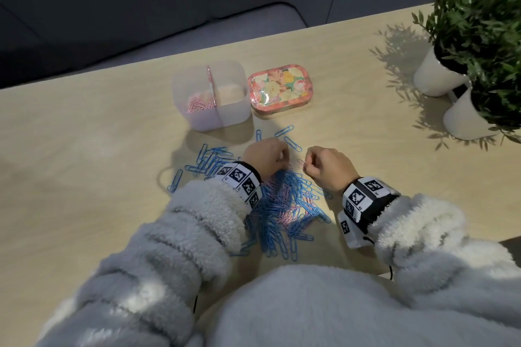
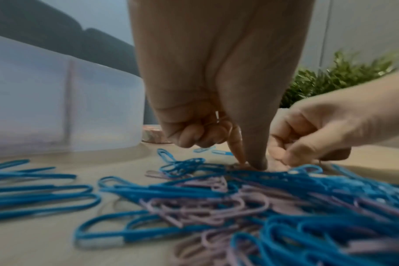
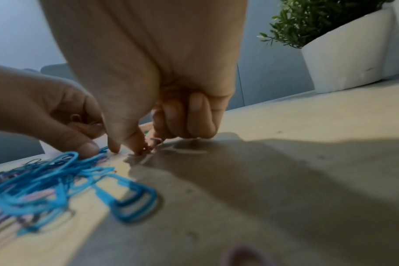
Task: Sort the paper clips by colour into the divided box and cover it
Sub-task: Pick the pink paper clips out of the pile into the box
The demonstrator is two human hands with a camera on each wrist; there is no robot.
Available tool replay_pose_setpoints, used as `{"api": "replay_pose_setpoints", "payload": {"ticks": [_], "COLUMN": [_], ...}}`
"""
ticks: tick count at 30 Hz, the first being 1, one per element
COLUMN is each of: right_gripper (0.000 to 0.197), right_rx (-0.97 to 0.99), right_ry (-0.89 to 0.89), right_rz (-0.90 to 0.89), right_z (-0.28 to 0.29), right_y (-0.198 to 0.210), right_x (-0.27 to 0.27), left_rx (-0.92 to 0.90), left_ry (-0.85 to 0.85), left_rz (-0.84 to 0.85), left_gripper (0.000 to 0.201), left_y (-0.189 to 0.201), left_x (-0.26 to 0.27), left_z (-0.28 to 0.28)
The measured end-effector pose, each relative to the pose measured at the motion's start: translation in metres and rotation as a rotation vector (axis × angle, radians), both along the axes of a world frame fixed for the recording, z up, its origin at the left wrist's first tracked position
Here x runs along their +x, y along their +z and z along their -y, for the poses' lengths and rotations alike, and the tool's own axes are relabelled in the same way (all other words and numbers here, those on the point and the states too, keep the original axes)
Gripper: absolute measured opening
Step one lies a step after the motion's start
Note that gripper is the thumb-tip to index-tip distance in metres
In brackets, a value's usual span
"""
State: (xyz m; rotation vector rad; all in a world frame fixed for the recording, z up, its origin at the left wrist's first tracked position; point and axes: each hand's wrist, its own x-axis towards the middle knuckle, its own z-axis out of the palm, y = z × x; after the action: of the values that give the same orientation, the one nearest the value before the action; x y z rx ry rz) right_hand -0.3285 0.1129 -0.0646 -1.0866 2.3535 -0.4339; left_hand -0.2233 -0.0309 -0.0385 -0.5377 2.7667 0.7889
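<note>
A mixed pile of blue and pink paper clips [image 1: 284,200] lies on the wooden table in front of me. My left hand [image 1: 283,162] is at the pile's far edge; thumb and index pinch down onto a pink clip [image 2: 237,164], and its curled fingers hold another pink clip [image 2: 218,117]. Just to the right, my right hand [image 1: 306,165] pinches a pink clip [image 3: 146,149] against the table. The translucent divided box [image 1: 239,110] stands beyond the pile, with pink clips [image 1: 198,104] in its left compartment. Its floral lid [image 1: 279,90] lies to the right of the box.
Loose blue clips [image 1: 208,160] are scattered left of the pile and between my hands and the box. Two white pots [image 1: 434,79] with green plants stand at the table's right end. A dark sofa lies beyond the far table edge [image 1: 112,65].
</note>
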Motion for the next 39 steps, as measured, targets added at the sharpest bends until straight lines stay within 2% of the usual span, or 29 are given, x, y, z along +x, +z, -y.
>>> {"api": "replay_pose_setpoints", "payload": {"ticks": [3, 6, 8, 12, 15, 16, 17, 20, 21, 23, 26, 29, 31, 35, 39], "right_gripper": [0.011, 0.013, 0.016, 0.031, 0.029, 0.029, 0.029, 0.023, 0.020, 0.019, 0.019, 0.016, 0.024, 0.033, 0.012], "right_rx": [-0.087, -0.307, -0.384, -0.467, -0.493, -0.477, -0.448, -0.278, -0.189, -0.079, -0.034, 0.044, 0.024, -0.088, -0.195], "right_ry": [-0.080, -0.302, -0.448, -0.662, -0.796, -0.785, -0.726, -0.382, -0.285, -0.185, -0.116, 0.007, 0.028, -0.023, -0.060], "right_rz": [0.097, 0.382, 0.594, 0.911, 1.081, 1.075, 0.980, 0.452, 0.332, 0.205, 0.189, 0.155, 0.201, 0.289, 0.541], "right_z": [-0.003, -0.007, -0.010, -0.012, -0.009, -0.007, -0.006, -0.003, -0.003, 0.000, 0.003, 0.005, 0.007, 0.026, 0.061], "right_y": [-0.005, -0.003, -0.001, 0.003, 0.007, 0.006, 0.004, -0.005, -0.008, -0.010, -0.007, 0.001, 0.008, 0.030, 0.063], "right_x": [-0.006, -0.013, -0.017, -0.018, -0.019, -0.018, -0.017, -0.007, -0.004, 0.000, -0.001, 0.000, -0.001, -0.009, -0.010], "left_rx": [-0.007, 0.010, 0.077, 0.295, 0.471, 0.540, 0.603, 0.775, 0.818, 0.857, 0.739, 0.417, 0.229, -0.033, -0.126], "left_ry": [-0.048, -0.012, 0.036, 0.238, 0.405, 0.461, 0.510, 0.608, 0.625, 0.646, 0.686, 0.749, 0.792, 0.741, 0.669], "left_rz": [0.055, 0.071, 0.034, -0.136, -0.242, -0.260, -0.267, -0.257, -0.267, -0.307, -0.430, -0.578, -0.614, -0.487, -0.320], "left_gripper": [0.016, 0.018, 0.017, 0.011, 0.018, 0.019, 0.020, 0.019, 0.018, 0.015, 0.013, 0.014, 0.014, 0.019, 0.024], "left_y": [-0.002, -0.005, -0.008, -0.004, 0.003, 0.006, 0.009, 0.016, 0.019, 0.027, 0.044, 0.058, 0.063, 0.066, 0.062], "left_x": [-0.006, -0.003, 0.002, 0.013, 0.017, 0.018, 0.019, 0.025, 0.027, 0.032, 0.039, 0.042, 0.042, 0.036, 0.030], "left_z": [-0.005, -0.003, 0.000, 0.008, 0.016, 0.018, 0.021, 0.029, 0.030, 0.034, 0.053, 0.089, 0.113, 0.137, 0.134]}}
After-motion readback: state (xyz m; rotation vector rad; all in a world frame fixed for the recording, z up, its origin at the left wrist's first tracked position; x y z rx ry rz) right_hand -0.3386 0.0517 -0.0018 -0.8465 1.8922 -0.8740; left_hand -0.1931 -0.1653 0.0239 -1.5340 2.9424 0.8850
